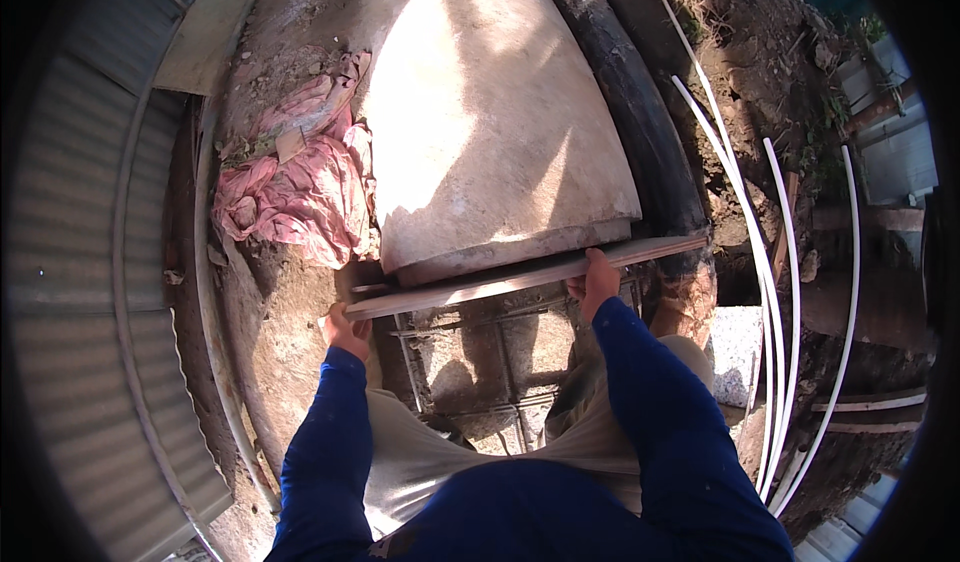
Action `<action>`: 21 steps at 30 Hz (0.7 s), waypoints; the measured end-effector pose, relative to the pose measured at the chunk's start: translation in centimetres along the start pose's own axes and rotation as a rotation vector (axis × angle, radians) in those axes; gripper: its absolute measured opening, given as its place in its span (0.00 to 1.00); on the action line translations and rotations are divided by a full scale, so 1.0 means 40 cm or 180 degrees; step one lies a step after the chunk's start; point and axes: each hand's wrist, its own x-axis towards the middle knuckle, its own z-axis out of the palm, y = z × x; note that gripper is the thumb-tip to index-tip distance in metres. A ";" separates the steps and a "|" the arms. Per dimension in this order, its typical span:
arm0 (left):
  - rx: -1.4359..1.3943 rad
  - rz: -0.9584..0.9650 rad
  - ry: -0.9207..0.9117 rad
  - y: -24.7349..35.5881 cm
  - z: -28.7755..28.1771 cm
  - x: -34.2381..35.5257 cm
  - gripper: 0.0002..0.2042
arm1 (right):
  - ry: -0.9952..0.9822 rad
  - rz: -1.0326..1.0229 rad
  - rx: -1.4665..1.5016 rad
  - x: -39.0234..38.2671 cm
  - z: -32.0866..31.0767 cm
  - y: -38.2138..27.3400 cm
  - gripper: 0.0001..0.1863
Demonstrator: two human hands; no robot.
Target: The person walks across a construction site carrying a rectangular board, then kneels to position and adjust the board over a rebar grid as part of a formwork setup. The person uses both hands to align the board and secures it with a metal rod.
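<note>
A long, narrow wooden board (pixel 470 288) lies crosswise in front of me, along the near edge of a concrete slab (pixel 560 102). Its left end is gripped by my left hand (pixel 347 333), fingers closed round the edge. Farther right, my right hand (pixel 597 282) is closed on the same board, with the thumb on top. The board's right end reaches the dark rounded beam (pixel 625 82) beside the slab. Below the board, a grid of reinforcing bars (pixel 505 362) spans the ground between my legs.
Crumpled pink cloth (pixel 310 197) lies left of the slab. Corrugated metal sheeting (pixel 85 212) stands along the left side. Several thin white pipes (pixel 790 262) curve upward at the right, near a speckled pale block (pixel 735 352) and rough soil.
</note>
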 end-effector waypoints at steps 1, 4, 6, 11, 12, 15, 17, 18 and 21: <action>-0.1013 -0.0947 0.0182 0.040 0.001 -0.025 0.17 | 0.0011 0.0018 -0.0002 -0.004 0.003 0.010 0.18; -0.0795 -0.1011 0.0254 0.059 -0.004 -0.056 0.17 | -0.0091 -0.0053 -0.0058 -0.015 -0.007 0.019 0.18; -0.0769 -0.1048 0.0205 0.057 -0.011 -0.058 0.16 | -0.0136 -0.0058 -0.0069 -0.007 -0.017 0.027 0.18; -0.0734 -0.1119 0.0238 0.049 -0.034 -0.065 0.15 | 0.0122 -0.0026 -0.0189 -0.012 -0.013 0.036 0.18; -0.0689 -0.1149 0.0261 0.050 -0.036 -0.065 0.15 | 0.0136 -0.0020 -0.0192 -0.021 -0.010 0.034 0.18; -0.0611 -0.1124 0.0271 0.064 -0.024 -0.082 0.15 | 0.0177 -0.0066 -0.0201 -0.030 -0.011 0.031 0.19; -0.0609 -0.1082 0.0307 0.066 -0.017 -0.083 0.15 | 0.0188 -0.0061 -0.0187 -0.032 -0.009 0.028 0.20; -0.0624 -0.1068 0.0348 0.063 -0.017 -0.078 0.15 | 0.0187 -0.0030 -0.0169 -0.034 -0.005 0.024 0.20; -0.0553 -0.1089 0.0432 0.063 -0.011 -0.068 0.14 | 0.0206 -0.0019 -0.0196 -0.042 0.006 0.015 0.20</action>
